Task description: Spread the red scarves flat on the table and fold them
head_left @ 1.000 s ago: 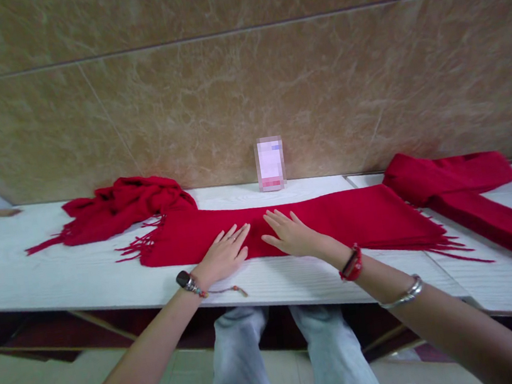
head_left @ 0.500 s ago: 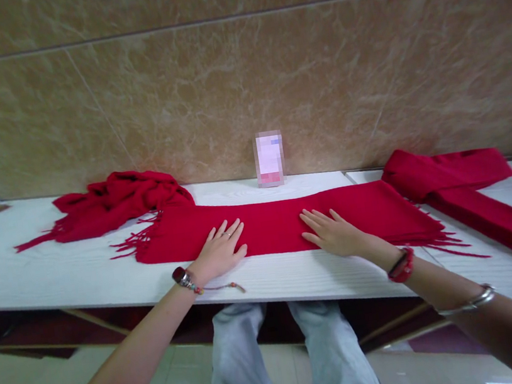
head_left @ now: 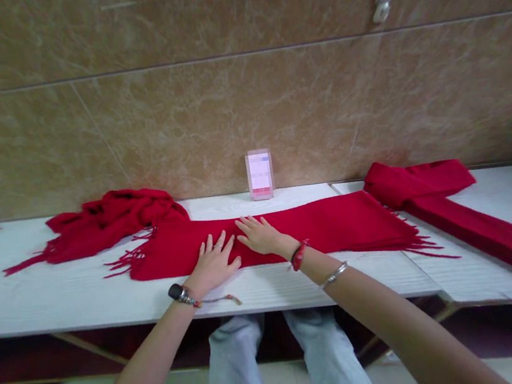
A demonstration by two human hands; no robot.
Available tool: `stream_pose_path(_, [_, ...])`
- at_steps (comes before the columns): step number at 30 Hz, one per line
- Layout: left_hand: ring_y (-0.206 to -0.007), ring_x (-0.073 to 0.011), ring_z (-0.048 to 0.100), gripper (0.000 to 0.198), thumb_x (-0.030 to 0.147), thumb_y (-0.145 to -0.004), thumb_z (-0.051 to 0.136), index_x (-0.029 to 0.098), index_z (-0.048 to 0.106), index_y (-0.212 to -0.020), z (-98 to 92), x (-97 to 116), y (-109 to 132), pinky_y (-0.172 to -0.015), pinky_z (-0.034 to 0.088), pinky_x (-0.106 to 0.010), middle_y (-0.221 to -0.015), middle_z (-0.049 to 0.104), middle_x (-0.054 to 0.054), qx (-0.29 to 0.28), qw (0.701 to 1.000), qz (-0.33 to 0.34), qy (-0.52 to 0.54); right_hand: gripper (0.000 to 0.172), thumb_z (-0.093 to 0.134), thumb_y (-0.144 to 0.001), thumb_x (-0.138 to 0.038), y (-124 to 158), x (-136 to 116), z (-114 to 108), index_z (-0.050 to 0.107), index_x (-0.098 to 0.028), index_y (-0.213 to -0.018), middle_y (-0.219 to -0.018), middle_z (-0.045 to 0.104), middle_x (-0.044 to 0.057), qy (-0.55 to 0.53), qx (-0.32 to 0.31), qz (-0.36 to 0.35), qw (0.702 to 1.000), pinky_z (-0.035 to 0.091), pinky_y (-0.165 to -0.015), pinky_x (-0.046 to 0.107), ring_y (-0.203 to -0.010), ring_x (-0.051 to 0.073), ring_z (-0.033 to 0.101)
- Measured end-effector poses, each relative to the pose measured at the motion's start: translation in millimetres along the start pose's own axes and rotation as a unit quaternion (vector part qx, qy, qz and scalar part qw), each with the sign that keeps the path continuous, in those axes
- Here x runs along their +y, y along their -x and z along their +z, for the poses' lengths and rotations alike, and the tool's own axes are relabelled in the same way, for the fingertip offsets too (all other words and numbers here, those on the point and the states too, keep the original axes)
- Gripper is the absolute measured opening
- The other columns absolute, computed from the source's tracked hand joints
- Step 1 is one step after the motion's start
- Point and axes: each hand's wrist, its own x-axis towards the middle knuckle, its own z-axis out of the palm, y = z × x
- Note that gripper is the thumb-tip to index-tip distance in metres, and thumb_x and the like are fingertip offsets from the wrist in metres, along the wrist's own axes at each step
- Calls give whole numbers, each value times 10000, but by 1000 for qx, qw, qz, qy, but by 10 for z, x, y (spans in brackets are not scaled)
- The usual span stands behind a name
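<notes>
A red fringed scarf (head_left: 327,226) lies flat in a long strip on the white table (head_left: 80,299), with fringe at its left and right ends. My left hand (head_left: 213,261) rests on it left of the middle, fingers spread. Close beside it, my right hand (head_left: 259,236) lies flat on the same scarf, fingers stretched out. Neither hand grips the cloth. At the left, a second red scarf (head_left: 117,221) sits in a crumpled heap that touches the flat one. Another red scarf (head_left: 475,228) lies bent at the right, one long part reaching toward the front edge.
A phone (head_left: 261,175) with a blurred screen stands upright against the brown tiled wall (head_left: 180,126). A small white cat-shaped hook (head_left: 383,3) is fixed higher on the wall. Under the table are dark shelf spaces, and my legs in jeans (head_left: 238,372) are in front.
My right hand has slid left along the scarf, close to my left hand. My left hand stays at about the same place on the cloth. The camera view has shifted slightly.
</notes>
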Motion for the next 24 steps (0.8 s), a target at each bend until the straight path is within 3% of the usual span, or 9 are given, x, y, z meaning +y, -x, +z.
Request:
stream_pose_path(3, [-1270, -398, 157, 609, 463, -831, 333, 180, 258, -1364, -2, -10, -1, -993, 166, -528, -1428, 203, -112, 4, 1000, 3, -11, 484, 223, -909, -364, -27, 108, 71, 298, -145, -1334, -1411, 259, 112, 10, -27, 1, 1000, 246, -983, 531, -1290, 256, 210])
stream_pose_path(6, [-1269, -405, 153, 605, 463, -832, 326, 201, 241, -1370, -1, -21, -9, -979, 158, -563, -1435, 186, -98, -4, 1000, 4, -7, 433, 231, -911, -346, 232, 485, 33, 368, -202, -1295, -1416, 253, 88, 52, -45, 23, 997, 269, -963, 543, -1287, 251, 222])
stream_pose_path(12, [-1280, -402, 112, 607, 476, -828, 313, 237, 212, -1377, 46, -58, -48, -959, 123, -613, -1445, 152, -74, -9, 1000, 3, 14, 445, 241, -904, -304, 909, 1412, -222, 329, -170, -1319, -1387, 309, 119, 130, -48, 148, 979, 180, -962, 624, -1276, 265, 248])
stream_pose_path(16, [-1280, -399, 113, 602, 478, -826, 317, 257, 208, -1376, 65, -60, -51, -962, 117, -607, -1443, 165, -64, -5, 1000, 3, 24, 464, 209, -906, -325, 1113, 1720, -371, 305, -166, -1331, -1398, 281, 131, 124, -76, 229, 962, 205, -918, 664, -1281, 292, 223])
stream_pose_path(18, [-1282, -394, 118, 596, 475, -825, 322, 271, 210, -1373, 62, -51, -49, -960, 117, -608, -1442, 169, -61, -6, 1000, -1, 27, 471, 204, -908, -333, 1086, 1638, -417, 302, -154, -1332, -1403, 262, 147, 127, -70, 241, 960, 197, -916, 668, -1288, 305, 196])
stream_pose_path(20, [-1283, -387, 124, 592, 471, -824, 327, 276, 215, -1371, 48, -36, -46, -962, 112, -606, -1442, 169, -62, -4, 1000, -3, 28, 482, 202, -909, -341, 963, 1365, -419, 281, -146, -1342, -1424, 210, 142, 129, -44, 206, 969, 183, -954, 627, -1305, 290, 137])
stream_pose_path(22, [-1284, -385, 124, 589, 466, -824, 329, 276, 220, -1370, 25, -22, -41, -964, 112, -603, -1443, 166, -63, -5, 1000, -4, 25, 506, 203, -909, -359, 760, 960, -358, 251, -122, -1354, -1428, 194, 145, 98, 10, 106, 990, 218, -982, 561, -1309, 273, 133])
stream_pose_path(24, [-1283, -385, 129, 587, 467, -825, 325, 273, 223, -1370, 3, -14, -34, -964, 124, -598, -1443, 166, -65, -9, 1000, -4, 21, 512, 213, -905, -375, 524, 557, -246, 255, -129, -1353, -1424, 217, 132, 70, 20, 29, 997, 208, -995, 549, -1306, 270, 149])
